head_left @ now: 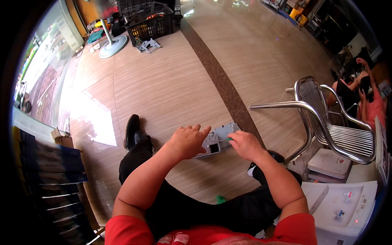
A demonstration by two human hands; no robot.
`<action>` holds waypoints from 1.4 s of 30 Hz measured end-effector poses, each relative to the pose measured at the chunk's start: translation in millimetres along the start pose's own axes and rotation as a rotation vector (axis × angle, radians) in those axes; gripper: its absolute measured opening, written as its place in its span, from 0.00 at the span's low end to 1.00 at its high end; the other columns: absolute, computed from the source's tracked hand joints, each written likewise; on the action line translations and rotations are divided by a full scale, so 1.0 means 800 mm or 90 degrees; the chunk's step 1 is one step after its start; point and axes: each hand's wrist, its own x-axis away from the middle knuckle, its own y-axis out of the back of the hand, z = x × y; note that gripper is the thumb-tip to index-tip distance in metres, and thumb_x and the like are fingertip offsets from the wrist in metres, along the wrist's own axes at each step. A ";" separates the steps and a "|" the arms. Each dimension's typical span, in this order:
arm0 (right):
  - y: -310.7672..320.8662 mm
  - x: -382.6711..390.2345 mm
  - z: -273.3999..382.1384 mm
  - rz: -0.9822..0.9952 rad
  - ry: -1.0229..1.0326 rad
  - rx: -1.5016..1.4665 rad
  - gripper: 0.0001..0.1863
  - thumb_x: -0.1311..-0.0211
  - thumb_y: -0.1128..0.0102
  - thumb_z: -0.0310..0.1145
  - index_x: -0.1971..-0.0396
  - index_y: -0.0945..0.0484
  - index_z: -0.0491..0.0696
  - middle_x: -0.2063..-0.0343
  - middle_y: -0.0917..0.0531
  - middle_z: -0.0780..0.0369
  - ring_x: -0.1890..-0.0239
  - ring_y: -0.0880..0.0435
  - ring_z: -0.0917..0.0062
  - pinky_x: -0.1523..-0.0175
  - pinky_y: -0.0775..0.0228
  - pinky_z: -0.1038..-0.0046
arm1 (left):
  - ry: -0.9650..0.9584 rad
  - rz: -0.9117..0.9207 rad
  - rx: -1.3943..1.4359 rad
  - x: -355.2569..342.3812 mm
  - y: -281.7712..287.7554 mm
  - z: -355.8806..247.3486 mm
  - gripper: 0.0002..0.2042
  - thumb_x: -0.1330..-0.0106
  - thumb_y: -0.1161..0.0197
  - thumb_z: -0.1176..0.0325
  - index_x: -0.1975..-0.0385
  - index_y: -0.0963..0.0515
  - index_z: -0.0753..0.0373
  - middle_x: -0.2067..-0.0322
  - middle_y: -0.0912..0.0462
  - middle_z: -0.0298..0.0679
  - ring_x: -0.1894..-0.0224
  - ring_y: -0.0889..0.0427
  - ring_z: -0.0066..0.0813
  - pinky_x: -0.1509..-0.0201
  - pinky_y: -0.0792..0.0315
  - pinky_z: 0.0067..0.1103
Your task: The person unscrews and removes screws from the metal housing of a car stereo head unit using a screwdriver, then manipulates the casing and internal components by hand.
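A grey metal unit with a small black square part [223, 131] lies on the floor between my feet. My left hand [188, 141] is over its left end, fingers apart; whether they touch it I cannot tell. My right hand [244, 145] grips a green-handled tool, likely a screwdriver [230, 139], whose thin shaft points left across the unit. A small green object [220, 199] lies on the floor beneath my legs.
A steel chair [343, 139] stands right, with another person [369, 106] seated behind it. A white water dispenser [339, 208] and books [328, 161] are at lower right. A black crate [150, 26] and stand base [113, 46] are at back left; dark stacked boxes [49, 175] line the left.
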 end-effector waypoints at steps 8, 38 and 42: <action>-0.002 0.002 -0.003 -0.026 0.028 -0.004 0.09 0.39 0.39 0.31 0.60 0.20 0.47 0.66 0.19 0.54 0.62 0.19 0.55 0.58 0.25 0.60 | 0.008 0.004 -0.004 -0.001 -0.003 -0.001 0.38 0.41 0.31 0.54 0.32 0.39 0.57 0.41 0.27 0.48 0.40 0.26 0.48 0.39 0.30 0.37; 0.004 0.006 -0.004 -0.012 0.009 -0.004 0.09 0.37 0.41 0.32 0.58 0.22 0.49 0.64 0.20 0.55 0.59 0.19 0.56 0.56 0.26 0.59 | 0.020 0.029 -0.012 -0.009 -0.009 -0.002 0.38 0.42 0.30 0.57 0.32 0.39 0.56 0.44 0.25 0.46 0.42 0.24 0.48 0.41 0.29 0.37; 0.003 0.007 -0.005 -0.026 0.012 -0.002 0.09 0.37 0.41 0.32 0.57 0.22 0.50 0.64 0.20 0.56 0.59 0.19 0.56 0.56 0.25 0.59 | 0.018 0.035 -0.016 -0.011 -0.012 -0.003 0.37 0.42 0.30 0.57 0.32 0.39 0.56 0.44 0.25 0.46 0.41 0.25 0.48 0.40 0.29 0.37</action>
